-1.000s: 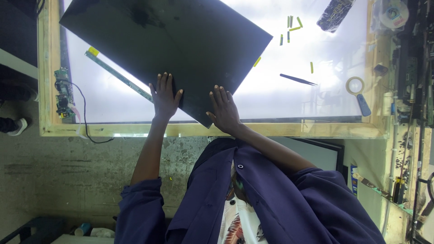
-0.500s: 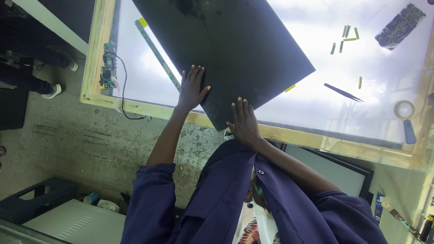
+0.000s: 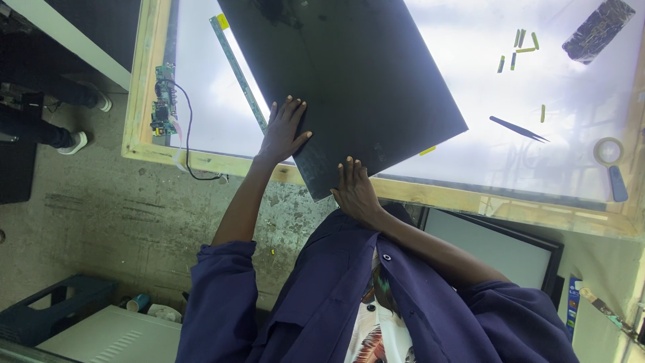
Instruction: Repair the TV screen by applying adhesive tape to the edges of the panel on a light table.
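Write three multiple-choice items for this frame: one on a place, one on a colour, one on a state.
1. Where does the green circuit board lie?
A. On the concrete floor
B. On the lit table, by its wooden frame
C. On top of the big panel

2. What colour is the big panel under the hands?
A. Black
B. White
C. Yellow

3. How does the left hand meet the panel?
A. Closed in a fist above it
B. Off it, holding tweezers
C. Flat on it, fingers spread

Key:
1 B: the circuit board sits on the glowing surface just inside the wooden frame.
2 A: the panel shows black against the bright table.
3 C: the left hand lies open on the panel near its edge, and the right hand rests at the near corner.
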